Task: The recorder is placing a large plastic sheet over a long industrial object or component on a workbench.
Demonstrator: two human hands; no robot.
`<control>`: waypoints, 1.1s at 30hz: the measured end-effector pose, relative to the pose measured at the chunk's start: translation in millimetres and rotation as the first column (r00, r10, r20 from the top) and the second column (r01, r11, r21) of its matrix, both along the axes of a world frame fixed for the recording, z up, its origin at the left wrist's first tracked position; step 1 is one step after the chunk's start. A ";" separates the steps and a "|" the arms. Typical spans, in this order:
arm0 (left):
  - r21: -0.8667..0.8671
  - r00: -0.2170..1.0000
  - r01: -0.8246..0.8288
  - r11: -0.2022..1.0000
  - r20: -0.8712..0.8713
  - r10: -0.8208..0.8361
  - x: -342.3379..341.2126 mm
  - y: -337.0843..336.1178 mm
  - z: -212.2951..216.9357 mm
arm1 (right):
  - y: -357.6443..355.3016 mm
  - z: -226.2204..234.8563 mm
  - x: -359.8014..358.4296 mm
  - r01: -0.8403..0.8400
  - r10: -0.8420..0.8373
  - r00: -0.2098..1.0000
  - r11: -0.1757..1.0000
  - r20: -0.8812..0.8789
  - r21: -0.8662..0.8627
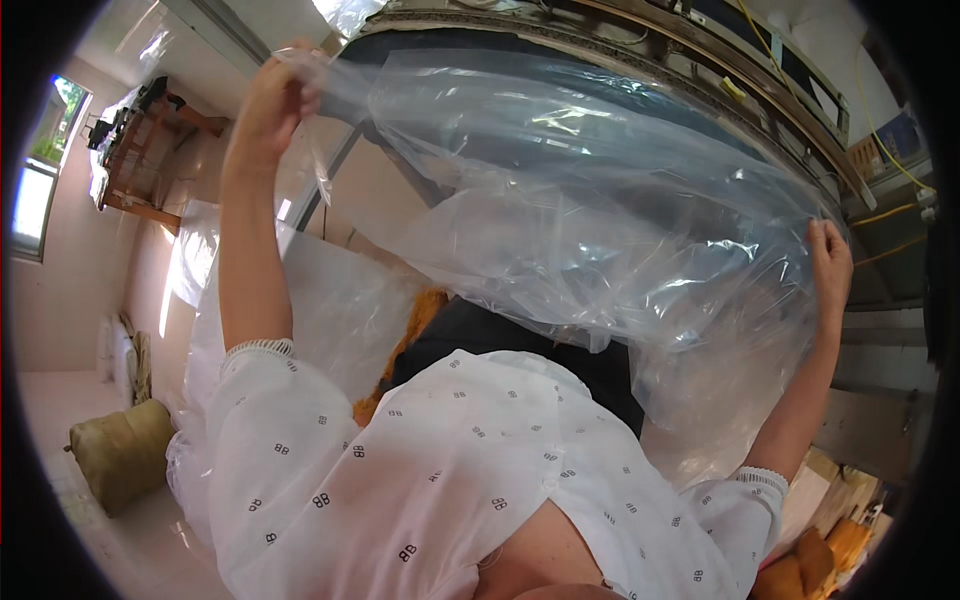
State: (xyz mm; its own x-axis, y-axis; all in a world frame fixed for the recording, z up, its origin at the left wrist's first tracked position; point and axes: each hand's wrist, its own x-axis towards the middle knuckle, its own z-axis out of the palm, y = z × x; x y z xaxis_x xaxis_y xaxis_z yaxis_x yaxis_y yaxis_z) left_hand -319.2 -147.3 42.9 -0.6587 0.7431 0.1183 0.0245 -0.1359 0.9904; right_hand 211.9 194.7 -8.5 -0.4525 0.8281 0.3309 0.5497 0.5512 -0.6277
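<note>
A wide sheet of clear plastic film (pixel 560 220) stretches between my two hands, wrinkled and shiny, hanging in folds over my lap. At the upper left my left hand (pixel 275 100) is closed on one end of the film, and a loose strip dangles below the fingers. Far to the right, my right hand (pixel 830 262) pinches the other end near its edge. Beneath the far part of the sheet lies a dark surface (pixel 430 42), partly seen through the film.
A long machine frame with rails (pixel 720 70) runs along the far side, with yellow cords at the right. More clear film (pixel 330 300) lies to my left. Beyond it are a wooden stand (pixel 140 160) and an olive-green bundle (pixel 120 455). Wooden pieces (pixel 840 545) lie at the lower right.
</note>
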 end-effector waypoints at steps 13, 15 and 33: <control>-0.253 0.741 -0.380 0.890 -0.659 0.128 -85.1 60.5 -131.8 | 35.7 -68.0 21.8 0.077 -0.036 0.976 0.980 0.217 -0.186; -0.270 0.707 -0.399 0.876 -0.699 0.107 -78.1 71.5 -123.1 | 37.7 -68.4 18.9 0.081 -0.030 0.977 0.967 0.209 -0.242; -0.291 0.623 -0.631 0.719 -0.742 0.247 -96.7 113.9 -139.2 | 13.9 -61.5 21.0 0.048 -0.027 0.995 0.973 0.096 -0.226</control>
State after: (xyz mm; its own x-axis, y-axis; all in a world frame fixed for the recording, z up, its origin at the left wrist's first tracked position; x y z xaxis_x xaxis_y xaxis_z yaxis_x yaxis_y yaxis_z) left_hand -415.9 -33.4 -96.2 -0.8250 0.4483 0.3441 0.5583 0.5520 0.6194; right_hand 232.9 208.6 -70.0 -0.4395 0.8937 0.0905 0.6281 0.3778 -0.6803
